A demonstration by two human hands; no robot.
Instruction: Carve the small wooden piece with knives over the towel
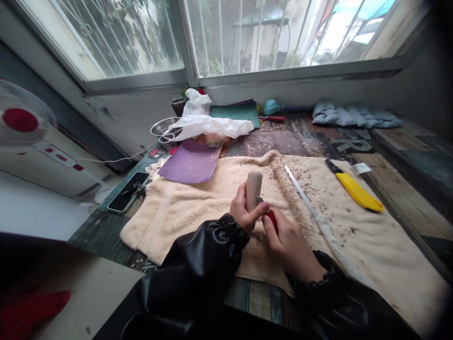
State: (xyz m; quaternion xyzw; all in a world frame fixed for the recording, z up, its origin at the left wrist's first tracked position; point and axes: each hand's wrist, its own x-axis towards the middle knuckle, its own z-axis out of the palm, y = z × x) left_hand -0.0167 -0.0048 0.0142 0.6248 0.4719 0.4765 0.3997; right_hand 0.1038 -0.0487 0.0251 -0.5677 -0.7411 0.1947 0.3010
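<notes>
My left hand (pixel 242 208) is closed around a pale wooden block (pixel 254 186) with a rounded top, held upright above the towel. In my right hand (pixel 290 241) is a carving knife (pixel 272 221) with a red handle, gripped in closed fingers. Its short metal blade lies against the right side of the block, and my left thumb reaches across beside the blade. Beneath both hands spreads a cream towel (pixel 198 208), strewn with wood shavings. To the right of my hands rests a long thin saw blade (pixel 300 191), its near end wrapped in something whitish.
A yellow-handled cutter (pixel 357 191) lies on the towel's right side. Purple sheet (pixel 191 161), white plastic bag (pixel 212 125) and metal bowl (pixel 164 126) sit behind, left. A phone (pixel 128 192) is at the table's left edge, near a fan (pixel 26 120). Grey bundles (pixel 354 115) line the back.
</notes>
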